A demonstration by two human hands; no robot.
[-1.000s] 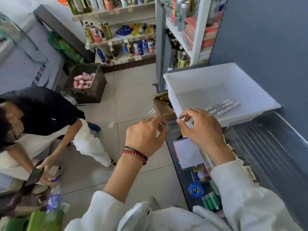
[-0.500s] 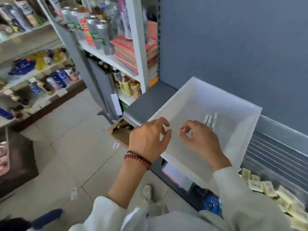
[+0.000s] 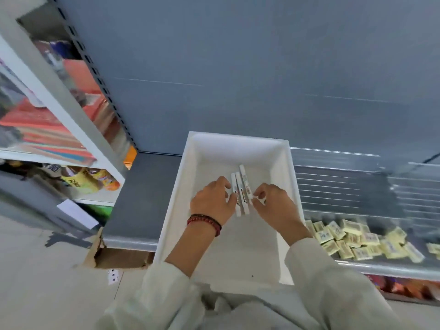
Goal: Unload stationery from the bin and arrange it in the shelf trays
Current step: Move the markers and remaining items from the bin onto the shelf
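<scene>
Three white pens (image 3: pixel 241 189) are being pinched side by side between the left hand (image 3: pixel 212 203) and right hand (image 3: pixel 274 207), both grips narrow, midway inside the white bin (image 3: pixel 177 210). Bare bin floor is being left all round them. Yellow packets (image 3: pixel 352 244) are lying right of the bin. Both forearms are being extended over its near rim.

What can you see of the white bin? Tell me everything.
The white bin is a rectangular, open-topped tub, matte and plastic-looking, with sloping walls. It sits on the grey shelf, its near end overhanging the edge. Inside lie three white pens, pinched by the left hand and right hand.
</scene>
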